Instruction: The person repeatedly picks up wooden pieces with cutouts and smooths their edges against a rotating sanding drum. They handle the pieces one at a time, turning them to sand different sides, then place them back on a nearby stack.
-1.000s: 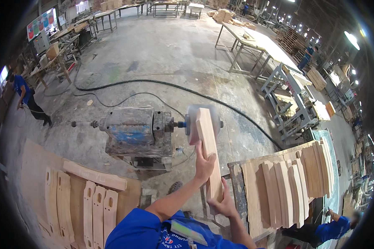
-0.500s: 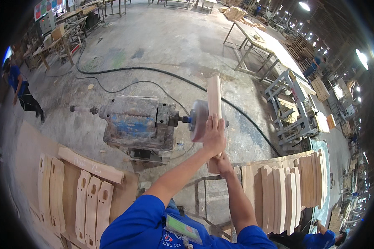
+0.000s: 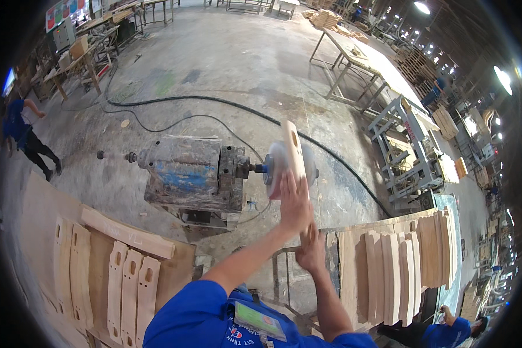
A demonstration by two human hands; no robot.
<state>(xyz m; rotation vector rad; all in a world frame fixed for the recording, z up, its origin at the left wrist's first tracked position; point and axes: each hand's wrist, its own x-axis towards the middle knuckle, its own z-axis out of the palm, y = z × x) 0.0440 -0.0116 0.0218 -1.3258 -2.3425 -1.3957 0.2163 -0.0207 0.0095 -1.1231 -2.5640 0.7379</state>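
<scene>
Head view: left hand [image 3: 296, 206] laid straight-fingered along a long pale slotted wooden slat [image 3: 294, 155], right hand [image 3: 311, 253] gripping its near end, blurred round grey wheel [image 3: 278, 165] just beyond!

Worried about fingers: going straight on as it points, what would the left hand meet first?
Likely more of the wooden piece: the left hand lies on it, pointing along it. The blurred wheel shows close by; depth is unclear, so that might come first.
</scene>
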